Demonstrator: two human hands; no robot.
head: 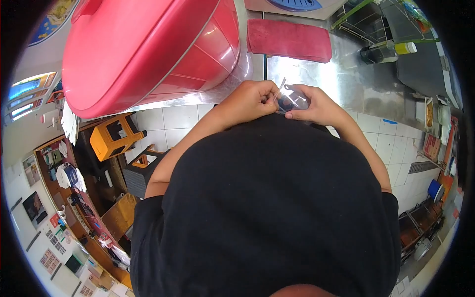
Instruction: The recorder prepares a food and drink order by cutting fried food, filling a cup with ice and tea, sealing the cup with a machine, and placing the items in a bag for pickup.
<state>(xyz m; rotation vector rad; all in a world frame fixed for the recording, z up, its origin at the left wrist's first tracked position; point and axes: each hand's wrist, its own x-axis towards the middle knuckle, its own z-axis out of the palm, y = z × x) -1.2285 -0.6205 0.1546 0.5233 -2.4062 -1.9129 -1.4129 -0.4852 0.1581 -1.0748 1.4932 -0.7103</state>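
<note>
Close to the front of my black shirt, both hands are on one small clear, shiny plastic piece, which looks like a bag; its exact kind is hard to tell. My left hand pinches its narrow end between thumb and fingers, and a thin clear strip sticks up past the fingertips. On the other side, my right hand grips the rounded part, thumb below and fingers above. Something dark shows through the plastic, but I cannot tell whether it is inside or behind. The hands are at the near edge of a stainless steel counter.
A large pink lidded plastic tub takes up the counter's left. Beyond my hands lies a folded red cloth. At right are a bottle with a yellow-green cap and a wire rack. An orange stool stands at lower left.
</note>
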